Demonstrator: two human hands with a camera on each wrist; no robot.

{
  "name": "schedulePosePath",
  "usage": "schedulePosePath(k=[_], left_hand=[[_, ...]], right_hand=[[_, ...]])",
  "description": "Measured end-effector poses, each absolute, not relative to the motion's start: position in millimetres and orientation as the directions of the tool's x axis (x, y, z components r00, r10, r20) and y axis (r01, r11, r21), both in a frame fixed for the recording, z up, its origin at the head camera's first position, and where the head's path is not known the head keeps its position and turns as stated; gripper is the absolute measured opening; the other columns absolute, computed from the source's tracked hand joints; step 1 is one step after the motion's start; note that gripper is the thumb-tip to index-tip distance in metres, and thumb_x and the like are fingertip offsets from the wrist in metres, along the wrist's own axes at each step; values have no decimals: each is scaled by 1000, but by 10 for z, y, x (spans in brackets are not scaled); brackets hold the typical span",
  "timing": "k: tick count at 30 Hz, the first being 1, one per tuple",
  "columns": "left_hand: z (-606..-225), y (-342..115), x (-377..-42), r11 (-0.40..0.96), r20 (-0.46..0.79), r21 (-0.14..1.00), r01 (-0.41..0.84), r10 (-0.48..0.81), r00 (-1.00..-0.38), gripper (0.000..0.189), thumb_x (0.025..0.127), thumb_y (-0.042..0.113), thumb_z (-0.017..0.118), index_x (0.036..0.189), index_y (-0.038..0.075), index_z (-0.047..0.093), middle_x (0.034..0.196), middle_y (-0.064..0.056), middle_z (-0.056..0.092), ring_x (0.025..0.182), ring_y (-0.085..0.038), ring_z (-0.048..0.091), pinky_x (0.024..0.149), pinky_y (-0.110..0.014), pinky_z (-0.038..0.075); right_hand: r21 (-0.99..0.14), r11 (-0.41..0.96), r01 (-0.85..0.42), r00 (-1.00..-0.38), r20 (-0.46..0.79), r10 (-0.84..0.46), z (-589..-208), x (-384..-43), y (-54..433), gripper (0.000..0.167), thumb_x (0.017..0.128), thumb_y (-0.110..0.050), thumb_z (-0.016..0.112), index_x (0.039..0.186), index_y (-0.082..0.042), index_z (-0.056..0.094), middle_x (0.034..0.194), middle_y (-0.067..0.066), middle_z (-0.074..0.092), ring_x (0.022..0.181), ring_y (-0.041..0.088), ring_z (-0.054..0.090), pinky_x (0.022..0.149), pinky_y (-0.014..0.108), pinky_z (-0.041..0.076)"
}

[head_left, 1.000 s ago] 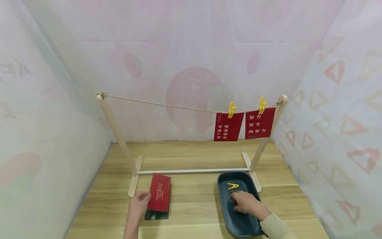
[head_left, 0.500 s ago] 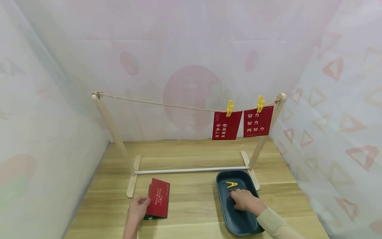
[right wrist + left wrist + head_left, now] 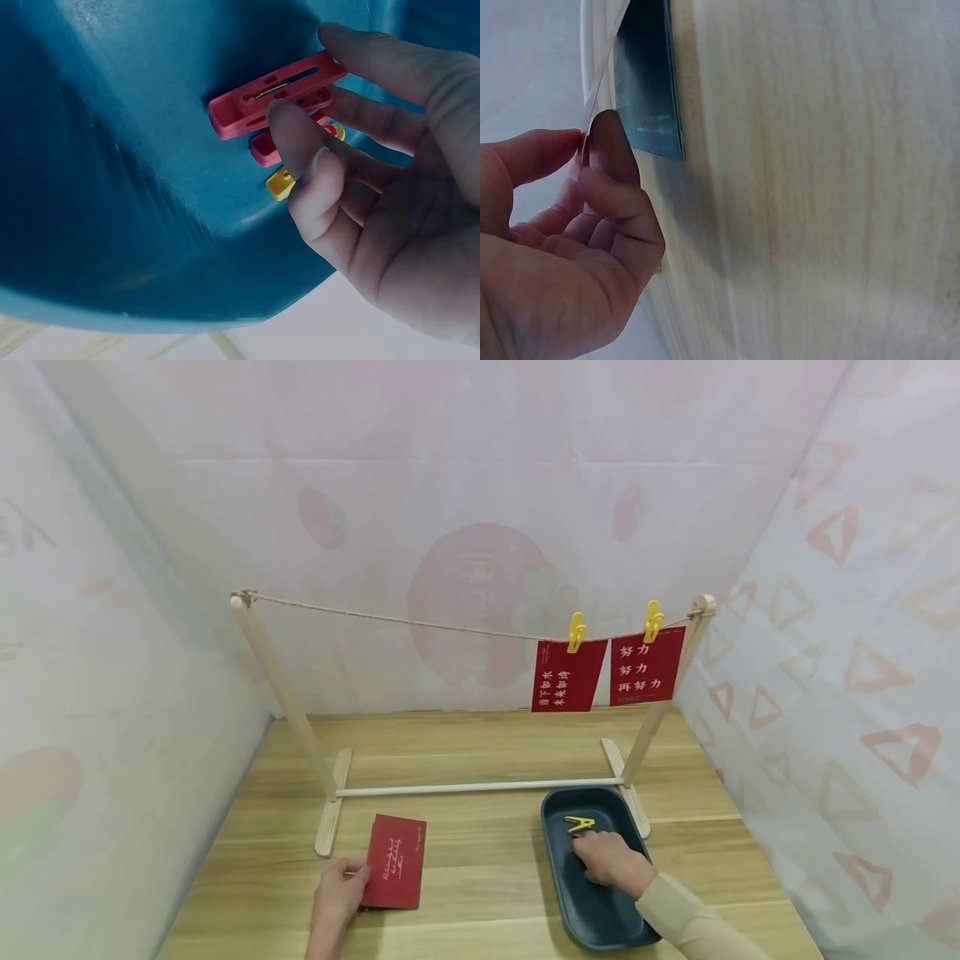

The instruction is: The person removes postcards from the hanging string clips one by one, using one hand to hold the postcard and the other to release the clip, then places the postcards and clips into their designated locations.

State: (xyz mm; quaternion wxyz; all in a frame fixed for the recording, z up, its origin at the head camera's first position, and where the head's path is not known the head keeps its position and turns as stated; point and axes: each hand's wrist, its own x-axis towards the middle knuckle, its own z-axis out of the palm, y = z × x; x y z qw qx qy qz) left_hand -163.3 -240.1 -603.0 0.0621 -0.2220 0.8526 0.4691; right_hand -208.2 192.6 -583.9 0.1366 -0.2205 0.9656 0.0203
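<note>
1 red card [image 3: 397, 864] edge in left fingers [image 3: 351, 867], well apart from tray [image 3: 600, 917].

Tabletop [image 3: 480, 743]: pale wood, its grain running side to side.
Wooden stand [image 3: 288, 702]: rests on two flat feet, a left foot [image 3: 328, 828] and a right foot [image 3: 634, 810], well apart.
Blue tray [image 3: 585, 910]: rounded corners, long sides running front to back, just beside the right foot.
Green card [image 3: 649, 112]: near the left foot, mostly hidden from the head view.
</note>
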Motion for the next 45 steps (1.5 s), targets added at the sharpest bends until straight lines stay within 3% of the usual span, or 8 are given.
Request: schedulePosePath(k=[3, 10, 19, 28, 34, 45], left_hand=[[-6064, -2427, -1644, 542, -287, 727, -421, -318, -904, 24, 94, 21, 60, 104, -1, 66, 96, -18, 70, 81, -25, 63, 63, -29, 44], [-6074, -2435, -1643, 633, -271, 657, -410, -310, -912, 27, 93, 23, 60, 104, -1, 65, 104, -25, 69, 87, -33, 65, 72, -47, 49], [-6100, -2427, -1644, 635, -299, 632, -444, -330, -896, 26, 93, 21, 61, 103, -3, 64, 95, -20, 69, 80, -27, 62, 62, -34, 44], [-6131, -2432, -1656, 641, -287, 623, -448, -345, -894, 23, 93, 20, 60, 102, -1, 64, 92, -18, 69, 77, -25, 61, 60, -31, 41], [-6153, -2424, -1675, 647, -280, 617, -448, -351, -894, 24, 93, 19, 60, 103, -2, 64, 91, -17, 69, 77, -25, 61, 60, -31, 41], [-6119, -2415, -1675, 652, -265, 620, -436, -349, -899, 24, 93, 19, 58, 104, -2, 63, 88, -16, 68, 69, -22, 58, 57, -31, 40]], right_hand=[[-5, 899, -439, -868, -256, -425, -5855, -2069, 1923, 19, 80, -12, 77, 74, -15, 58, 76, 5, 62, 63, 20, 57, 57, 41, 49], [21, 893, -449, -876, -210, -435, -5864, -2035, 1924, 19, 79, -12, 77, 74, -14, 58, 77, 7, 61, 62, 22, 57, 54, 42, 49], [19, 890, -455, -873, -206, -442, -5856, -2036, 1930, 16, 79, -17, 78, 81, -16, 63, 81, 6, 64, 63, 23, 59, 53, 41, 49], [-55, 913, -404, -879, -253, -404, -5742, -2092, 1935, 23, 83, -25, 78, 100, -13, 68, 86, 5, 67, 69, 19, 60, 60, 40, 51], [-98, 923, -371, -892, -238, -384, -5666, -2132, 1955, 14, 85, -25, 75, 89, -15, 66, 77, 2, 61, 64, 16, 53, 55, 37, 46], [-137, 933, -331, -914, -197, -354, -5402, -2213, 2014, 19, 86, -27, 74, 85, -12, 63, 73, 2, 57, 64, 18, 52, 56, 40, 45]])
